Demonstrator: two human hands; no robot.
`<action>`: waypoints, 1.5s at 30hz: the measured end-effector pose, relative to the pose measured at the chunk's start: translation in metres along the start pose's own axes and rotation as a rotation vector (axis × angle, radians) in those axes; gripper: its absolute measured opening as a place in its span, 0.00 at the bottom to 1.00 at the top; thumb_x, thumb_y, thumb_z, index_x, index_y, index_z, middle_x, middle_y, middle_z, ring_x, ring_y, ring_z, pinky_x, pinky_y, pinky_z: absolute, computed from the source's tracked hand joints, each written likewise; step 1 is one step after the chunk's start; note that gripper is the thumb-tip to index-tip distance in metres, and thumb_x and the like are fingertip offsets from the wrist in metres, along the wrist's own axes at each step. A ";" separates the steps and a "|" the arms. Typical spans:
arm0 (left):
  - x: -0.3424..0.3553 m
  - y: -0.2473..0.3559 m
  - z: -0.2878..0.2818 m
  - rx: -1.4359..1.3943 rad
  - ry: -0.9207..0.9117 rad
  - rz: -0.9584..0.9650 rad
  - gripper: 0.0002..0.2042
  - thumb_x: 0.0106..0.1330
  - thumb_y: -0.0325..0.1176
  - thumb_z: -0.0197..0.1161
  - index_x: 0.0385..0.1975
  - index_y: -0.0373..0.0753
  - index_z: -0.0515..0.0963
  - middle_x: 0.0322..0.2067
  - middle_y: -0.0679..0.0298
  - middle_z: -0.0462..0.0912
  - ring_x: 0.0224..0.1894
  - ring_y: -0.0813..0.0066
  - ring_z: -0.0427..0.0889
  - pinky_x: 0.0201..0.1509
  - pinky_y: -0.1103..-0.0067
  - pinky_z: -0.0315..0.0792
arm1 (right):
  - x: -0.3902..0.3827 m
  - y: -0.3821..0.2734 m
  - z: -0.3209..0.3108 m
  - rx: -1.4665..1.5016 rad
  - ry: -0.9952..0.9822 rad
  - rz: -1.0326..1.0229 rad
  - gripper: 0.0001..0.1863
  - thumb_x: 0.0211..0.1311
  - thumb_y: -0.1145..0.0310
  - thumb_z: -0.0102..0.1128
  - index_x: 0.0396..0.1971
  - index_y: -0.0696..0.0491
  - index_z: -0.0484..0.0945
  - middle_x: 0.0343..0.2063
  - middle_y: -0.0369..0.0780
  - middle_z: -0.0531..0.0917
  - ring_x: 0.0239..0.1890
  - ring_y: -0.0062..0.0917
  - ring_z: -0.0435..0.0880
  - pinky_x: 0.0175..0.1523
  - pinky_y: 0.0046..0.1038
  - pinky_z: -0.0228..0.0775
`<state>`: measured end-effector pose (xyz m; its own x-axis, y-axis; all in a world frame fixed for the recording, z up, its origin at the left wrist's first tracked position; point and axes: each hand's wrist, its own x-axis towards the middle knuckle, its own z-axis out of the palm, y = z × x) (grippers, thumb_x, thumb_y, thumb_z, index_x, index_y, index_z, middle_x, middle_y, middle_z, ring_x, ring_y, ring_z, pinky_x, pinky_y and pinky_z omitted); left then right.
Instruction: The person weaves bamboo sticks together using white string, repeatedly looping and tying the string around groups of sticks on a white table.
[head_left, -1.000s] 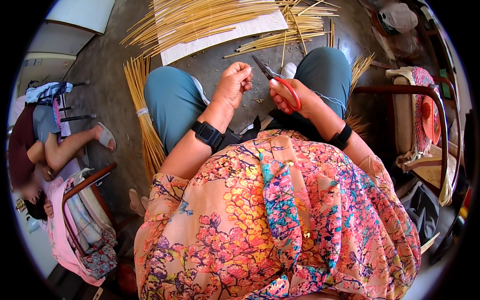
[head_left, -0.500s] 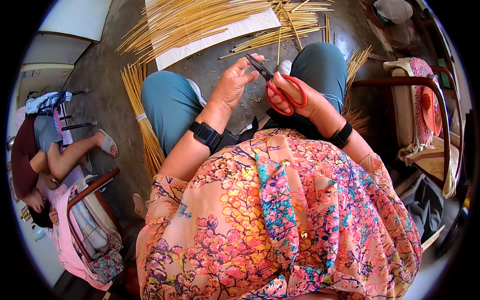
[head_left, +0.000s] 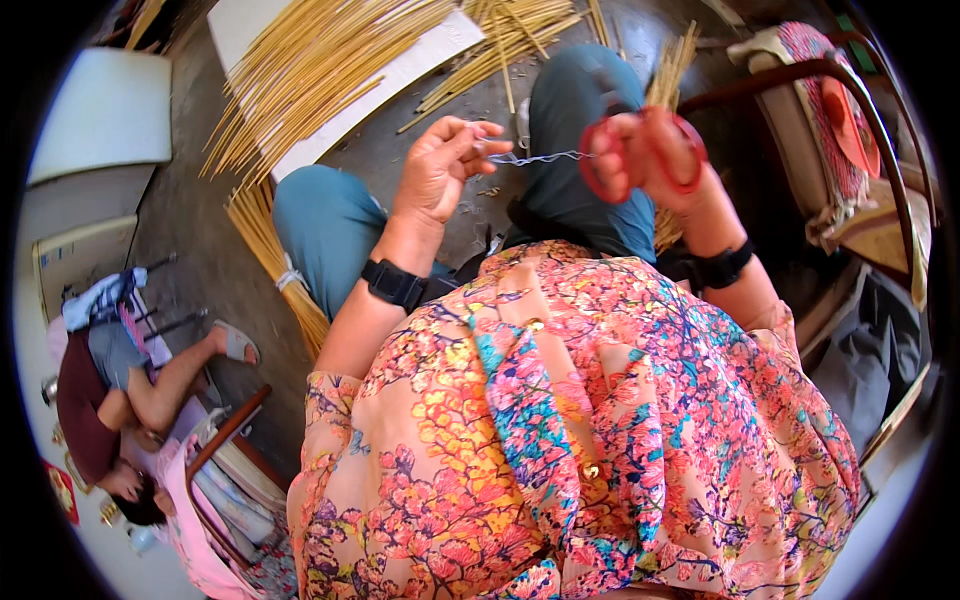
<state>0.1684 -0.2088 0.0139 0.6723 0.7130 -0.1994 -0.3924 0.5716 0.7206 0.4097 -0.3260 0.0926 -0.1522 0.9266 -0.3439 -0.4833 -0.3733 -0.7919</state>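
Observation:
My left hand [head_left: 432, 172] is raised between my knees, thumb and fingers pinched on a thin, pale twisted string [head_left: 535, 156]. The string stretches across to my right hand [head_left: 655, 155], which is closed on red-handled scissors [head_left: 592, 160] over my right knee [head_left: 565, 90]; their dark blades point upward and are blurred. Small cut bits lie on the floor below my hands. Bundles of straw-coloured sticks stand outside my left knee [head_left: 275, 260] and right knee [head_left: 670, 75], the left one tied with a pale band.
Long loose sticks [head_left: 310, 60] lie on a white sheet [head_left: 430, 55] on the floor ahead. Another person [head_left: 105, 400] sits at the left beside a chair draped with pink cloth [head_left: 185, 500]. A cushioned metal-framed chair [head_left: 800, 120] stands at the right, near dark grey cloth [head_left: 860, 360].
My right hand with the scissors has moved right, away from my left hand, and string now stretches between them. The whole view has shifted and turned slightly.

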 end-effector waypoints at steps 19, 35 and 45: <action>0.007 0.025 -0.008 0.293 0.047 -0.012 0.16 0.65 0.26 0.56 0.53 0.32 0.70 0.23 0.68 0.70 0.14 0.91 0.56 0.17 0.92 0.50 | -0.239 0.224 -0.239 -1.022 1.274 0.767 0.28 0.48 0.42 0.58 0.27 0.57 0.83 0.29 0.52 0.83 0.36 0.43 0.83 0.43 0.38 0.72; -0.051 0.143 0.058 0.230 -0.023 0.533 0.26 0.60 0.29 0.63 0.57 0.27 0.63 0.18 0.69 0.70 0.21 0.84 0.69 0.19 0.92 0.58 | -0.151 0.089 -0.226 -1.610 0.755 0.192 0.15 0.53 0.69 0.63 0.38 0.60 0.75 0.34 0.52 0.80 0.35 0.45 0.80 0.41 0.37 0.72; -0.052 0.150 0.048 0.258 0.133 0.517 0.23 0.63 0.30 0.59 0.58 0.31 0.64 0.18 0.68 0.74 0.19 0.87 0.68 0.18 0.93 0.53 | -0.004 -0.125 0.155 -0.656 -1.083 -0.671 0.17 0.60 0.69 0.56 0.45 0.64 0.75 0.39 0.53 0.79 0.39 0.38 0.82 0.41 0.32 0.76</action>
<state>0.1048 -0.1801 0.1642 0.3430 0.9271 0.1511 -0.4719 0.0309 0.8811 0.3373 -0.2763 0.2709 -0.7732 0.3991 0.4928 -0.2930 0.4644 -0.8357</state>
